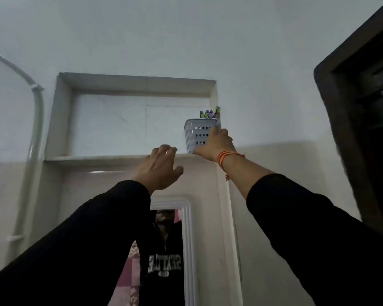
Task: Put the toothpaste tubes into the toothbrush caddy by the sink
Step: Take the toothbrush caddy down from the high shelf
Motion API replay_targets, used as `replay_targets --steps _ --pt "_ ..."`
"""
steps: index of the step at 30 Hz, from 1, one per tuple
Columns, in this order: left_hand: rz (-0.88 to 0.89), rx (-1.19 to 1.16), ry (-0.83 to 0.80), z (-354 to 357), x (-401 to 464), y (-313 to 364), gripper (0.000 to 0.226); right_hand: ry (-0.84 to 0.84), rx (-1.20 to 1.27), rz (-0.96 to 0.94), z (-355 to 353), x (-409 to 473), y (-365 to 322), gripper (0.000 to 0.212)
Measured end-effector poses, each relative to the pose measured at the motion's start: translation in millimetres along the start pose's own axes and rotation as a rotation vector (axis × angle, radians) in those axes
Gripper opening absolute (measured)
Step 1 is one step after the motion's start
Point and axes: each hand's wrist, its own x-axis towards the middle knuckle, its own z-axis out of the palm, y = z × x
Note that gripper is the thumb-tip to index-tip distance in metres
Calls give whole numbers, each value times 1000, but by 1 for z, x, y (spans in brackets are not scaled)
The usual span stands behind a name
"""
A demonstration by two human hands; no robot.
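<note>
Head view, angled upward; nearest, two black sleeves raised. Left hand (158, 167) spread loose and empty, hovering at the marble shelf (93, 159) edge. Right hand (215, 143), thread bracelet (227, 156) at wrist, pressed against the caddy (196, 134); grip hidden, closed or not impossible to tell. Caddy stood at the far right of the wall niche (133, 85), near the ledge lip, colourful tube ends (210, 113) poking above its rim. Likely risk: caddy tipped or dragged off the high shelf by a one-sided pull, tubes spilled. Below, mirror (187, 250); left, white pipe (37, 120); right, dark door frame (345, 120); pale walls beyond.
</note>
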Motion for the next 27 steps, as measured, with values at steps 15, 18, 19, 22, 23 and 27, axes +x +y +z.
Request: replay_targets --steps 15,18,19,22,23,27 --pt "32 124 -34 81 35 -42 89 148 139 235 75 89 2 142" --pt "46 72 -46 75 35 -45 88 179 221 231 64 79 -4 136" --pt "46 47 -49 73 35 -45 87 177 244 218 59 73 -8 129" --pt "54 5 -66 63 27 -47 85 158 275 151 38 48 -22 114" --pt "60 -3 -72 59 22 -47 85 149 287 133 31 37 -26 112" --pt "48 -78 -106 45 -13 -48 82 80 304 106 5 -17 -41 112"
